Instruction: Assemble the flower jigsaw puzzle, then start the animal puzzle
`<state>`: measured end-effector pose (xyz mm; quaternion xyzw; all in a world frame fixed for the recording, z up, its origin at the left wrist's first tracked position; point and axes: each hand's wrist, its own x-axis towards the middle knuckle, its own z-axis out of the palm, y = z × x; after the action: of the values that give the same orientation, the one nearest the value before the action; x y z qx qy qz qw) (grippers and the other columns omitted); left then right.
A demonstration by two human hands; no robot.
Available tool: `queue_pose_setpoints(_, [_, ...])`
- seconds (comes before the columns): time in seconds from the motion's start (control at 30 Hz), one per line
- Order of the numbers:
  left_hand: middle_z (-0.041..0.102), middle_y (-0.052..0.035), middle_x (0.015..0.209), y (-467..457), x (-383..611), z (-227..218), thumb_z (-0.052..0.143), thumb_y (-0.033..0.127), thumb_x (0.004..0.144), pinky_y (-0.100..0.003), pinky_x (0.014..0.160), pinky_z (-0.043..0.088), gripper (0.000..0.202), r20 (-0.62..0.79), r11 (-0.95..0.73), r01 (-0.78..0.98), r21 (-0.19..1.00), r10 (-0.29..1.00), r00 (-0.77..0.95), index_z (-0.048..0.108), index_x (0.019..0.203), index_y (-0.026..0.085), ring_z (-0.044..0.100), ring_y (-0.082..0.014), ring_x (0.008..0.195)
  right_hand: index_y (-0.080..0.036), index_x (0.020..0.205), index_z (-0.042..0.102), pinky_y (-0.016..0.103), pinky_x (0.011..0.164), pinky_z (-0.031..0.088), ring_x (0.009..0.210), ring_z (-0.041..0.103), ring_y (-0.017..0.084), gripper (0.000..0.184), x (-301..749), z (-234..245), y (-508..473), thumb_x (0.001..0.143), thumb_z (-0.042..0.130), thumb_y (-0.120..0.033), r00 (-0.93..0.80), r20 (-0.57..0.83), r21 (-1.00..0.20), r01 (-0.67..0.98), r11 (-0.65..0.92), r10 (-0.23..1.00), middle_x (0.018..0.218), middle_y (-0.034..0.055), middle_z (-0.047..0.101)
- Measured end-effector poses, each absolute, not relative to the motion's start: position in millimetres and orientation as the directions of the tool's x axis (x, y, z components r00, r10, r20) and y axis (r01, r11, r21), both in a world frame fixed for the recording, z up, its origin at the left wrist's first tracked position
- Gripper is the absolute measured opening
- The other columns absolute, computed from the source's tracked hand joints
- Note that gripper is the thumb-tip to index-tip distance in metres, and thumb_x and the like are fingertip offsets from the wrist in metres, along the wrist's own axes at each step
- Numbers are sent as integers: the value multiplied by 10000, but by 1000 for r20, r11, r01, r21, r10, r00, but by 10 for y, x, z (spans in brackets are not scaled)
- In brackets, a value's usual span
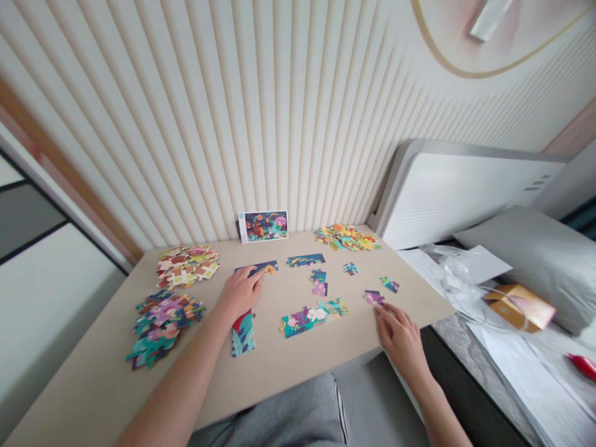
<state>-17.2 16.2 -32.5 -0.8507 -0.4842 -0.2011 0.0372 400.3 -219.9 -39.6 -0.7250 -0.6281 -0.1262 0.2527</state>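
My left hand (238,295) rests on the tabletop with its fingers stretched out, the fingertips on a dark blue joined puzzle strip (271,267) that it partly covers. At the right, the fingers of my right hand (399,335) close at the lower edge of a purple puzzle piece (374,297). Between my hands lies a joined strip with a white rabbit (317,315). A red and teal joined section (243,335) sits by my left wrist. Farther back are another blue strip (306,260) and a small purple and blue section (319,282).
Piles of puzzle pieces lie at the left (165,323), the back left (187,266) and the back right (347,238). Loose pieces (351,269) (390,284) are on the right. A picture card (264,226) leans against the ribbed wall. A bed with an orange box (519,307) adjoins.
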Motion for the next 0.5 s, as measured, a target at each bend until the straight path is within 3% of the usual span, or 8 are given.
queue_pose_setpoints(0.33, [591, -102, 1333, 122, -137, -286, 446, 262, 997, -422, 1023, 457, 405, 363, -513, 852, 108, 818, 446, 632, 1356, 273, 566, -271, 1183, -225, 1263, 687, 438, 1065, 433, 1194, 596, 277, 351, 3453, 96, -1189, 983, 521, -357, -23, 334, -316, 939, 135, 942, 1268, 119, 676])
queue_pose_setpoints(0.5, [592, -92, 1340, 95, -131, -255, 474, 249, 983, -414, 1043, 441, 400, 366, -510, 851, 127, 821, 438, 632, 1349, 279, 559, -261, 1200, -195, 1313, 658, 416, 1051, 436, 1196, 604, 300, 469, 3205, 163, -648, 907, 653, -429, -74, 185, -365, 921, 138, 980, 1263, 145, 682])
